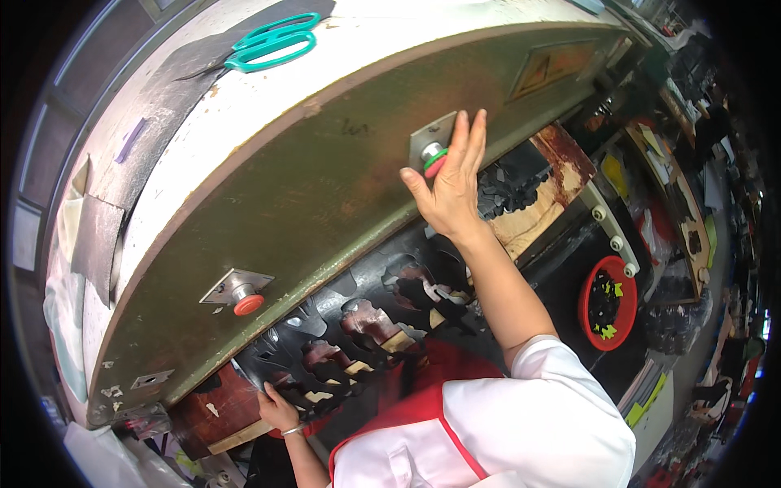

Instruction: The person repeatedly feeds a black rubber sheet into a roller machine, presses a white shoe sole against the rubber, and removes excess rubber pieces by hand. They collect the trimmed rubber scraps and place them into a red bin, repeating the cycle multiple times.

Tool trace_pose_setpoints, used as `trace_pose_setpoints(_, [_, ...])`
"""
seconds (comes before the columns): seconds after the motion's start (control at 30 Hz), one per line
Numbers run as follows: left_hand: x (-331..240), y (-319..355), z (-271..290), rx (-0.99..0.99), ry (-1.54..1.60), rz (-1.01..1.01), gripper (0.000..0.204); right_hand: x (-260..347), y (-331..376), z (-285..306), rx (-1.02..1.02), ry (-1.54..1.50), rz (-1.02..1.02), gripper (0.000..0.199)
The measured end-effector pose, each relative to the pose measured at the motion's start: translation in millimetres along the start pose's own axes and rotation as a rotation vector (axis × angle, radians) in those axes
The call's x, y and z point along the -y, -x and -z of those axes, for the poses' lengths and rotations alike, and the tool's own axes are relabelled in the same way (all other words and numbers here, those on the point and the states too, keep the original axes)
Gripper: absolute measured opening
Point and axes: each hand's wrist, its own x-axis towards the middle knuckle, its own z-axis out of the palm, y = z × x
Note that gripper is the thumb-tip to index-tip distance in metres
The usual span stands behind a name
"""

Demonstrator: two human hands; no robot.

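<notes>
Fingers of the right hand, apart, partly hide a red button; grip of the left hand unclear.

Right hand at a green-ringed push button, left hand at the edge of a holed black sheet

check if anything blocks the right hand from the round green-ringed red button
Nothing visible: the right hand partly covers the green-ringed red button on the olive-green metal panel; whether they touch is unclear.
</notes>
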Motion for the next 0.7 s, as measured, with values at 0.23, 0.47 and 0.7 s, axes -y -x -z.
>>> trace_pose_setpoints(0.23, [7.7,4.0,2.7,-0.104,0.092,-0.103,0.039,-59.2,86.6,48.7,0.088,0.144,-0.522,0.062])
trace_pose_setpoints(0.47, [-7.9,30.5,8.9,-0.040,0.062,0.015,0.039,-83.6,147.2,51.4,0.122,-0.065,-0.755,0.035])
trace_pose_setpoints(0.7, [43.8,96.4,6.7,-0.254,0.188,-0.254,0.025,-48.5,215.3,152.3,0.063,-0.058,-0.633,0.028])
